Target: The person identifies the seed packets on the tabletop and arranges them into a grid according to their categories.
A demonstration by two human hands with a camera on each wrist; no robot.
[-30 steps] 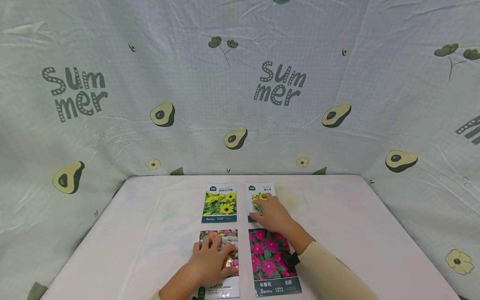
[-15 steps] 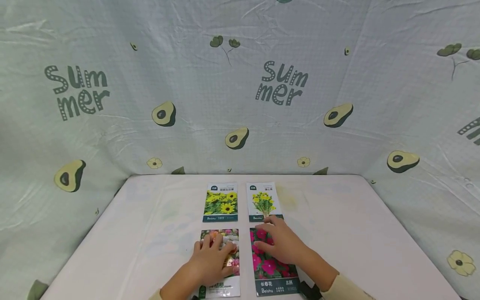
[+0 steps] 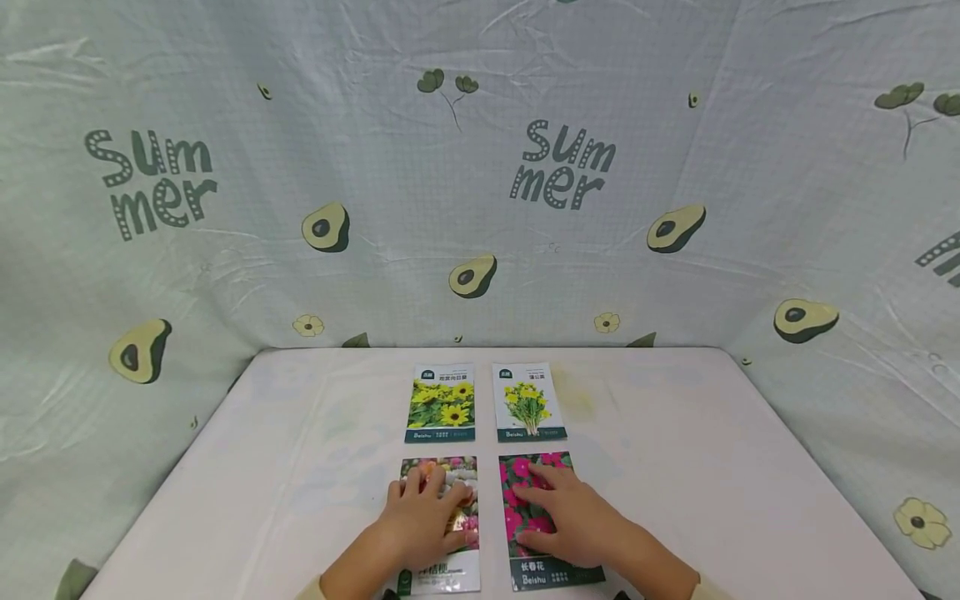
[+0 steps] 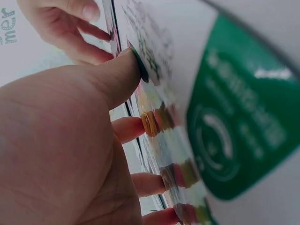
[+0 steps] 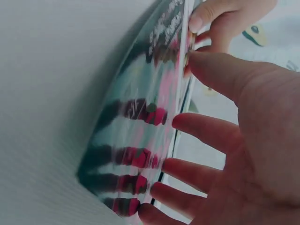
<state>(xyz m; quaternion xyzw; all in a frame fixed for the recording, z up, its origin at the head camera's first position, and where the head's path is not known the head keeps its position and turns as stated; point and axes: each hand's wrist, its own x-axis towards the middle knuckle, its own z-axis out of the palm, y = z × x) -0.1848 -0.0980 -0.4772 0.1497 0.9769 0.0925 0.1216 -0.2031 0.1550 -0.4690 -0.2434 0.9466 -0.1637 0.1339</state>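
Observation:
Under my left hand (image 3: 420, 521) lies a glossy seed packet (image 3: 450, 579) with pink, orange and white flowers; the fingertips rest on it, spread apart. My right hand (image 3: 577, 517) is over a seed packet (image 3: 551, 575) with magenta flowers, its fingertips touching the printed face. In the right wrist view the spread fingers meet the shiny magenta packet (image 5: 136, 154) and grip nothing. The left wrist view has my left thumb and fingers on the other packet (image 4: 187, 70), whose green corner label is close to the camera.
Behind my hands lie a yellow sunflower packet (image 3: 441, 404) on the left and a white packet with a yellow bouquet (image 3: 528, 404) on the right. All sit on a pale table (image 3: 315, 467). A printed cloth (image 3: 405, 183) hangs at the back and sides.
My right hand has drawn back from the yellow-bouquet packet to the magenta-flower packet, uncovering the former. My left hand has stayed on its packet.

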